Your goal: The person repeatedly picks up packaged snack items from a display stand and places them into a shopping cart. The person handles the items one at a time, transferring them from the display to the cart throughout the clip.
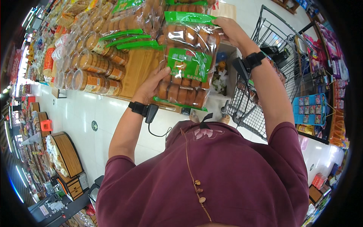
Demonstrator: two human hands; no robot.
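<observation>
A clear plastic bag of round brown pastries [184, 93], with a green printed label and green sealed ends, is held between my two hands. My left hand [154, 82] grips its left side, thumb lying on the front film. At the top right corner my right hand [228, 29] pinches the green sealed edge. More bags of the same kind [133, 20] are piled on the wooden display table [139, 68] beyond. Left of that pile lie clear round tubs of biscuits [93, 82], stacked on their sides. What lies directly under the held bag is hidden.
A grey wire shopping cart [255, 110] stands at my right with goods in it. Between cart and table is a pale bin [228, 82] holding crumpled waste. Farther right, a shelf carries a blue basket [309, 109] of small packets. Tiled floor [110, 113] lies in front of the table.
</observation>
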